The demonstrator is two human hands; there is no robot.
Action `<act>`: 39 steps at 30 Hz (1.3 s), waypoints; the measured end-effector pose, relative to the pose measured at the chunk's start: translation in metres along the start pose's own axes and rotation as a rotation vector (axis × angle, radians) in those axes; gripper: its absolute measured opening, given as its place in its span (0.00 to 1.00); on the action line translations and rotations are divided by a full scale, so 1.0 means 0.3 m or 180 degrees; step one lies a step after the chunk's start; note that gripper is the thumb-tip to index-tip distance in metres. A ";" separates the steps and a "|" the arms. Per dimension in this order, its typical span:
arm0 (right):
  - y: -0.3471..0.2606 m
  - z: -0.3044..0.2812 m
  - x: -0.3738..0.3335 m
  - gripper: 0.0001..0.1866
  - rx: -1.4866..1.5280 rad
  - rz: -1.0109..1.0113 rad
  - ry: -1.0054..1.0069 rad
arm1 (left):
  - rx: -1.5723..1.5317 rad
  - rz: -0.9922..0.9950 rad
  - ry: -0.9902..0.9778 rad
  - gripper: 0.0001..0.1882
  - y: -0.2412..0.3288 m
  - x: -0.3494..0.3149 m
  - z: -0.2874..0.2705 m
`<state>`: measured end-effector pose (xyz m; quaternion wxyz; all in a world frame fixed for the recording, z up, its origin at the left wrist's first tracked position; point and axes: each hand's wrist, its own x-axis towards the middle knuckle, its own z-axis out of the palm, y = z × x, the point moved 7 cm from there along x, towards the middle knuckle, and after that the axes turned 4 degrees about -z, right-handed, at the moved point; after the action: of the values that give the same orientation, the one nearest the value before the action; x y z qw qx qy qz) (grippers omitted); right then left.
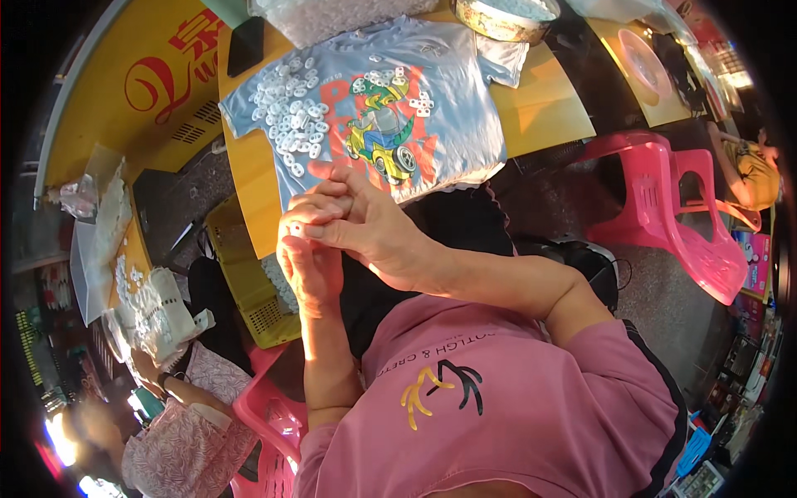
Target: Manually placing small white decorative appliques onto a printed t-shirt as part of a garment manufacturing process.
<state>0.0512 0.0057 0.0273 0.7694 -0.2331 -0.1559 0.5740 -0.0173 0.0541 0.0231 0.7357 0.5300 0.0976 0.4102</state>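
Pieces (292, 123) are strewn on shirt (465, 116) | left hand (311, 270): nearly closed, white piece (296, 229) is pinched | right hand (378, 228): half-curled, hold unclear

A: Specify the finish of the small white pieces (290, 108).
B: Hard plastic in appearance; smooth, slightly glossy.
A: And the blue T-shirt (465, 100)?
B: Soft, creased cloth bearing a coloured print. The worn pink shirt (540, 398) is matt cloth.
A: State the table (548, 108) surface.
B: Smooth, with a low sheen; core material cannot be determined.
A: Moulded items?
B: Pink chair (716, 261): glossy plastic. Yellow crate (245, 282): plastic, perforated.
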 end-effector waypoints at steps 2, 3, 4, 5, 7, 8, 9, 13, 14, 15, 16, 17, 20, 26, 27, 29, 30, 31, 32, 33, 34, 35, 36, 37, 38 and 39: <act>0.026 0.014 0.003 0.32 0.0067 0.0018 -0.0082 | -0.0024 0.0103 0.0168 0.26 0.011 -0.019 -0.024; 0.030 0.022 0.001 0.33 0.0139 0.0038 -0.0056 | 0.0005 0.0140 0.0242 0.25 0.013 -0.029 -0.037; 0.037 0.019 0.000 0.33 0.0140 0.0043 -0.0051 | 0.0032 0.0180 0.0315 0.24 0.017 -0.038 -0.047; 0.047 0.018 0.000 0.33 0.0106 0.0069 -0.0096 | 0.0080 0.0192 0.0344 0.23 0.019 -0.043 -0.050; 0.056 0.024 -0.003 0.34 0.0068 0.0112 -0.0152 | 0.0084 0.0223 0.0376 0.23 0.019 -0.051 -0.056; 0.056 0.030 -0.005 0.34 0.0060 0.0116 -0.0167 | 0.0087 0.0252 0.0396 0.23 0.020 -0.055 -0.058; 0.057 0.034 -0.007 0.34 0.0052 0.0115 -0.0178 | 0.0084 0.0256 0.0400 0.23 0.020 -0.059 -0.060; 0.069 0.040 0.001 0.35 0.0072 -0.0029 -0.0169 | 0.0015 0.0222 0.0426 0.22 0.029 -0.066 -0.078; 0.069 0.047 -0.002 0.35 -0.0172 0.0085 -0.0186 | -0.0122 0.0214 0.0355 0.22 0.034 -0.067 -0.080; 0.065 0.053 -0.003 0.36 -0.0413 0.0193 -0.0204 | -0.0115 0.0162 0.0385 0.22 0.051 -0.071 -0.081; 0.049 0.043 -0.001 0.36 -0.0423 0.0185 -0.0204 | -0.0282 0.0063 0.0375 0.21 0.069 -0.075 -0.096; 0.035 0.035 0.002 0.35 -0.0675 0.0306 -0.0395 | -0.0056 0.0093 0.0523 0.21 0.088 -0.083 -0.131; -0.070 -0.053 0.050 0.23 -0.1725 -0.0090 -0.0631 | 0.0221 0.0052 0.0618 0.17 0.152 -0.135 -0.299; -0.499 -0.277 0.147 0.07 -0.4514 -0.1679 0.0085 | 0.2217 -0.0905 0.1754 0.21 0.224 -0.323 -0.535; -0.529 -0.291 0.151 0.06 -0.5137 -0.1719 0.0055 | 0.2979 -0.0744 0.1801 0.22 0.239 -0.344 -0.552; -0.576 -0.324 0.156 0.06 -0.5773 -0.1751 0.0033 | 0.3823 -0.0583 0.1810 0.23 0.248 -0.381 -0.577; -0.568 -0.335 0.163 0.06 -0.6015 -0.1771 -0.0199 | 0.3821 -0.0584 0.1819 0.23 0.246 -0.382 -0.574; -0.554 -0.344 0.167 0.07 -0.6253 -0.1790 -0.0434 | 0.3485 -0.0657 0.1766 0.22 0.230 -0.383 -0.566; -0.550 -0.361 0.167 0.07 -0.6253 -0.1791 -0.0439 | 0.3150 -0.0727 0.1709 0.22 0.214 -0.383 -0.552; -0.533 -0.362 0.170 0.07 -0.6196 -0.1741 -0.0574 | 0.3194 -0.0686 0.1623 0.20 0.212 -0.367 -0.513; -0.524 -0.361 0.168 0.07 -0.6154 -0.1692 -0.0689 | 0.3188 -0.0686 0.1625 0.20 0.202 -0.349 -0.482; -0.523 -0.357 0.169 0.07 -0.6160 -0.1691 -0.0691 | 0.3273 -0.0523 0.1407 0.19 0.194 -0.323 -0.431; -0.518 -0.359 0.171 0.07 -0.6256 -0.1591 -0.0679 | 0.3363 -0.0358 0.1187 0.18 0.185 -0.298 -0.376; -0.513 -0.362 0.175 0.07 -0.6358 -0.1487 -0.0665 | 0.3233 -0.0215 0.1076 0.17 0.170 -0.269 -0.324; -0.513 -0.362 0.177 0.07 -0.6363 -0.1489 -0.0662 | 0.3339 -0.0118 0.0863 0.17 0.164 -0.233 -0.254; -0.519 -0.369 0.174 0.07 -0.6378 -0.1452 -0.0625 | 0.3465 -0.0164 0.0641 0.17 0.149 -0.201 -0.199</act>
<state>0.2488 -0.0003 0.0163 0.2966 -0.6841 -0.6653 0.0377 -0.1129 0.0577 0.0190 0.3523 0.7894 0.3783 0.3311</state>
